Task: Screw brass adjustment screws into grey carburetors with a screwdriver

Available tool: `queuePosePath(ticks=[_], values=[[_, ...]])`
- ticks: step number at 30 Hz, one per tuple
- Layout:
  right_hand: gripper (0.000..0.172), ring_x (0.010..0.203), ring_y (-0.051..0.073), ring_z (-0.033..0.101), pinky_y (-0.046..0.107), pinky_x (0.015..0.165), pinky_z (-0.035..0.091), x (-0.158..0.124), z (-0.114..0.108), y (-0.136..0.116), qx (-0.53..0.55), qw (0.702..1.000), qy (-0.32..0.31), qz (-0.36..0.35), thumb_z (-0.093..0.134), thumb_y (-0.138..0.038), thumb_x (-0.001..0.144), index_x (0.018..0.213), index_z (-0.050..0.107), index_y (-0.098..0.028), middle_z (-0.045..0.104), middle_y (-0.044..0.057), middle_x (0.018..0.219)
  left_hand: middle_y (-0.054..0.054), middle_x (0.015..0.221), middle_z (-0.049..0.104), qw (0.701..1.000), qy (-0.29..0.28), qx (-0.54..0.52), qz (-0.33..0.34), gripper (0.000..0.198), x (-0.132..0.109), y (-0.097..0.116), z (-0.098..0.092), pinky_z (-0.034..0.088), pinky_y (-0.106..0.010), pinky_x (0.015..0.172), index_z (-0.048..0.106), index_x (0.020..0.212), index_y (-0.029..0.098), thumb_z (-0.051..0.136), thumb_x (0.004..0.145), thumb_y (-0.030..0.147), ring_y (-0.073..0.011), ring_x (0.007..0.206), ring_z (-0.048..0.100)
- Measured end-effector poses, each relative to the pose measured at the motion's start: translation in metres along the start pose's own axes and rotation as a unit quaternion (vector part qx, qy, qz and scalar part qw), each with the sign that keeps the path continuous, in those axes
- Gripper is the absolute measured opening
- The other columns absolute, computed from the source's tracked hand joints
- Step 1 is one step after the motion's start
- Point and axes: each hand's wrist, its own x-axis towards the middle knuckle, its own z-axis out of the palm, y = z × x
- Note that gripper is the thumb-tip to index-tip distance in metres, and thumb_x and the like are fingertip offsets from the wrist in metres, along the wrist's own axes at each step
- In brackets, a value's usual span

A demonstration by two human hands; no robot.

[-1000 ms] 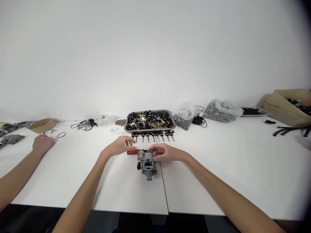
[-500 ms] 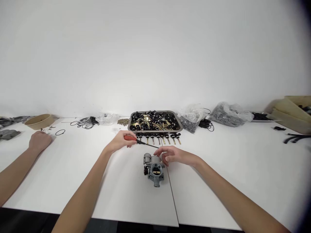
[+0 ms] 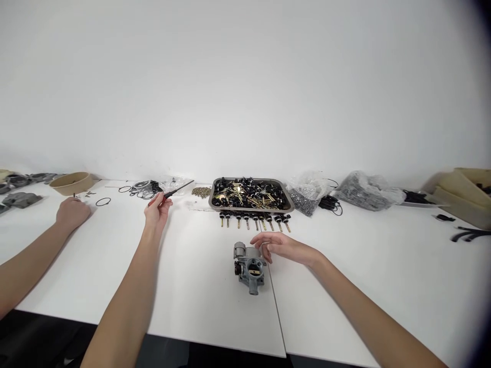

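Note:
My left hand is closed around a screwdriver with a red handle and a dark shaft pointing up to the right. It is held above the table, left of the tray. A grey metal carburetor stands on the table, its round bore facing me. My right hand is at the carburetor's upper right, fingers apart and curved over its top edge. Whether the fingertips touch it I cannot tell. Behind it lies a row of black-capped brass parts.
A metal tray holds black and brass parts. Small brass pieces lie to its left, plastic bags to its right. A co-worker's hand rests at left by a beige bowl and a black ring. Black tubes lie at far right.
My left hand has moved left with the screwdriver, away from the carburetor, and the shaft now points upward. My right hand stays beside the carburetor. The view has shifted slightly.

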Motion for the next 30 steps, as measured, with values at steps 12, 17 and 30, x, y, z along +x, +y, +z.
queuePosePath(ticks=[12,17,30], values=[[0.038,0.061,0.012,0.058,0.027,0.057,0.045,0.022,0.013,-0.016,-0.138,0.963,0.231,-0.007,0.056,-0.047,0.090,0.109,0.062,-0.014,0.065,0.008,0.091,0.006,0.058,0.049,0.986,0.150,0.061,0.026,0.027,0.020,-0.019,-0.021,0.032,-0.021,0.037,0.043,0.074,0.018,0.067,0.064,0.017,-0.0080,0.038,0.045],[0.028,0.067,0.014,0.059,0.028,0.064,0.047,0.074,-0.002,-0.057,-0.279,0.915,0.285,-0.057,0.058,-0.038,0.087,0.105,0.064,-0.017,0.065,0.006,0.090,0.005,0.057,0.049,0.986,0.151,0.070,0.021,0.028,0.022,-0.021,-0.023,0.033,-0.022,0.039,0.043,0.073,0.019,0.068,0.062,0.019,-0.0085,0.039,0.045],[0.025,0.095,0.020,0.056,0.036,0.090,0.046,0.208,-0.025,-0.023,-0.444,0.833,0.315,-0.099,0.052,-0.015,0.085,0.106,0.066,-0.013,0.053,0.011,0.109,0.003,0.058,0.053,0.988,0.123,0.088,0.027,0.026,0.026,-0.024,-0.024,0.034,-0.023,0.037,0.044,0.072,0.019,0.067,0.061,0.017,-0.0090,0.037,0.046]])
